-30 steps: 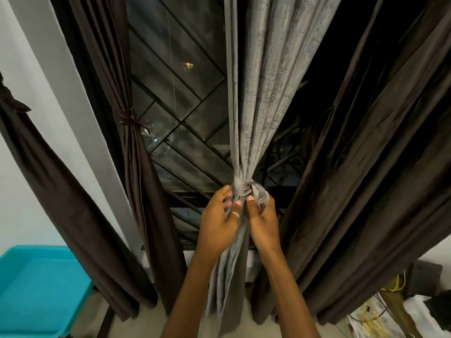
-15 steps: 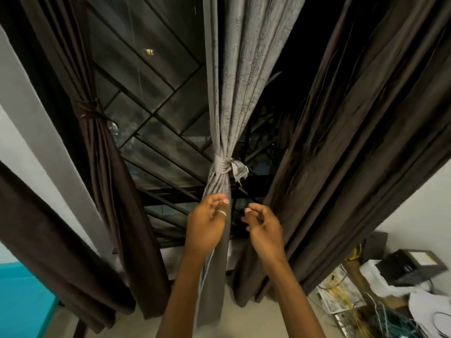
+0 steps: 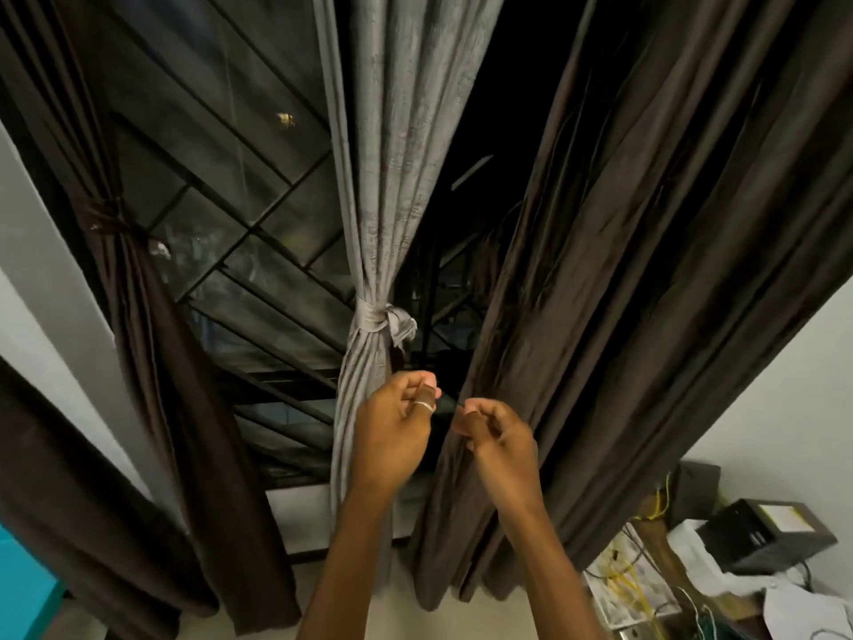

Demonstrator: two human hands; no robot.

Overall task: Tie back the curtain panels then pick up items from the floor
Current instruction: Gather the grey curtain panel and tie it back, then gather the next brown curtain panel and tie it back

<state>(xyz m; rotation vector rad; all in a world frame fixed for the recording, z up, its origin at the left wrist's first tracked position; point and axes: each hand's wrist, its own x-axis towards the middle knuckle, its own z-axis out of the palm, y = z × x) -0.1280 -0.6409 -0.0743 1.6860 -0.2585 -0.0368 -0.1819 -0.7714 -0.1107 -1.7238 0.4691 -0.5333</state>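
the left hand (image 3: 392,438) hangs loosely curled, thumb against a ringed finger, grasping nothing, just in front of the lower grey curtain (image 3: 397,154). the right hand (image 3: 501,448) curls its fingers right at the inner edge of the loose brown curtain (image 3: 646,293); its own knuckles hide the fingertips, so i cannot tell whether it pinches cloth or is clenched on air. the two hands are near each other but apart.

above them the grey curtain is gathered by a knot (image 3: 379,318), a short tail sticking out to the right. its hem is hidden behind the left forearm. a tied brown curtain (image 3: 152,362) hangs further left, cinched high up, and the window (image 3: 221,145) between them is dark and hard to read.

a strip of bare floor (image 3: 397,612) shows between the forearms. at the lower right, a black box (image 3: 766,533), yellow cables (image 3: 623,584) and papers (image 3: 798,612) crowd the corner, partly cut off by the frame. a teal bin (image 3: 23,588) is cut off at the lower left edge.
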